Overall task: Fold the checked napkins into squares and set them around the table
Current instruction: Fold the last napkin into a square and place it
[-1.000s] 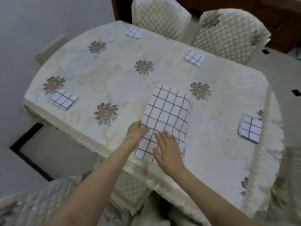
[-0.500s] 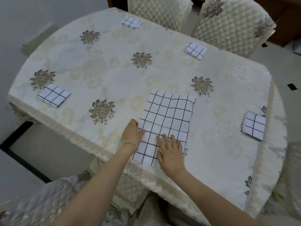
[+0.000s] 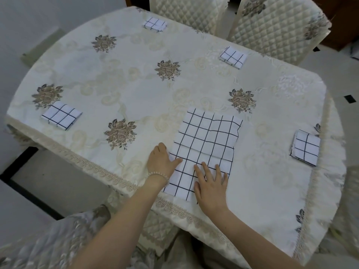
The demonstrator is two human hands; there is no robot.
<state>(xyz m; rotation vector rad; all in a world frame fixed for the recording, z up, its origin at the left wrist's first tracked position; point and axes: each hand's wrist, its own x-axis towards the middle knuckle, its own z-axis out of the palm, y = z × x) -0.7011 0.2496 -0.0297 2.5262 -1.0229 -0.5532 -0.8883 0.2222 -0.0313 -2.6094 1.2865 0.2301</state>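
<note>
A white napkin with a black check (image 3: 206, 144) lies as a long folded rectangle near the table's front edge. My right hand (image 3: 210, 183) lies flat on its near end with fingers straight and spread. My left hand (image 3: 161, 162) sits at the napkin's left edge, thumb on the cloth, fingers curled at the edge; whether they pinch it is hidden. Several napkins folded into squares lie around the table: at the left (image 3: 61, 115), far back (image 3: 155, 24), back right (image 3: 233, 57) and right (image 3: 305, 147).
The oval table (image 3: 120, 80) wears a cream cloth with embroidered flowers and a lace fringe. Two quilted chairs (image 3: 275, 26) stand at the far side, another quilted chair (image 3: 58, 243) is at the near left. Grey floor lies to the left.
The view has tilted a little, so the table sits lower in frame. Both hands stay at the napkin's near end; the napkin looks flatter and straighter than a second ago.
</note>
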